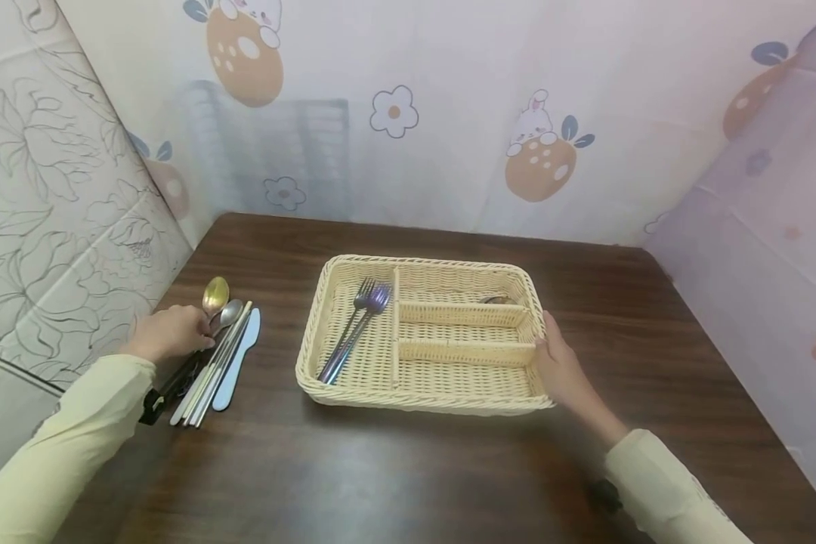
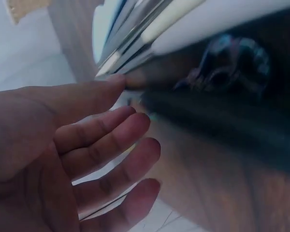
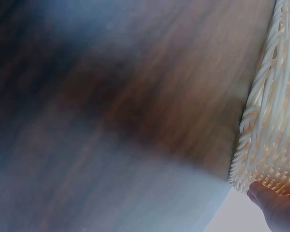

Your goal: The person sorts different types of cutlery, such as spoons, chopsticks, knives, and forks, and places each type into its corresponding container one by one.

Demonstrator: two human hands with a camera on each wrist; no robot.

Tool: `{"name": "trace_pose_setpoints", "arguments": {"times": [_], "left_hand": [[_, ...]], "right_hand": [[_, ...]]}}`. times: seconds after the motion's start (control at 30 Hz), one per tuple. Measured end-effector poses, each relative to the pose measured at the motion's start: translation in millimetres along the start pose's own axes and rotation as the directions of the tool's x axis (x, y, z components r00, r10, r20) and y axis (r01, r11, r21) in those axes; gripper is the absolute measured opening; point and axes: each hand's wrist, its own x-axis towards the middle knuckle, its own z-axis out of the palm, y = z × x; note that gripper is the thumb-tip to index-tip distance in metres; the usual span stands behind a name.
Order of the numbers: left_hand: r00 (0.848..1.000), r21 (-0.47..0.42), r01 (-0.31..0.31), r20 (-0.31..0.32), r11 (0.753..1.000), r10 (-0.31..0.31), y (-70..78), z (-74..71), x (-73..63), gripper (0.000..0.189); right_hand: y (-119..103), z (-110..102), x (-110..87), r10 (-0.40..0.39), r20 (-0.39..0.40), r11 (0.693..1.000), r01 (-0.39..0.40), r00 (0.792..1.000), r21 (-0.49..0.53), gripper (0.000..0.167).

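My left hand (image 1: 173,332) is at a bundle of cutlery on the left, fingertips right at the necks of a gold spoon (image 1: 215,293) and a silver spoon (image 1: 231,311). In the left wrist view its fingers are loosely bent, with a gap to the thumb, beside a blurred dark handle (image 2: 208,118). Several chopsticks (image 1: 212,374) and a pale blue knife (image 1: 234,366) lie alongside. My right hand (image 1: 563,366) grips the right rim of a cream woven basket (image 1: 425,403), thumb over the edge. Two forks (image 1: 355,332) lie in its left compartment.
Partly hidden by a divider, a piece of cutlery (image 1: 496,300) lies in the basket's back right compartment. A shiny looped thing (image 2: 232,63) sits by the chopsticks. The brown wooden table (image 1: 394,468) is bounded by patterned cloth (image 1: 449,174) behind and at both sides.
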Motion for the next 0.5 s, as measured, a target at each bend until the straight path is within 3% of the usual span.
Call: {"name": "trace_pose_setpoints", "arguments": {"times": [0.27, 0.5], "left_hand": [[0.998, 0.011, 0.057, -0.018, 0.998, -0.057, 3.0, 11.8, 3.9, 0.015], [0.995, -0.006, 0.098, -0.036, 0.995, -0.098, 6.9, 11.3, 5.1, 0.007]], "right_hand": [[-0.5, 0.5, -0.6, 0.006, -0.002, 1.0, -0.006, 1.0, -0.003, 0.055], [-0.7, 1.1, -1.1, 0.005, -0.005, 1.0, -0.005, 1.0, -0.005, 0.055]]}}
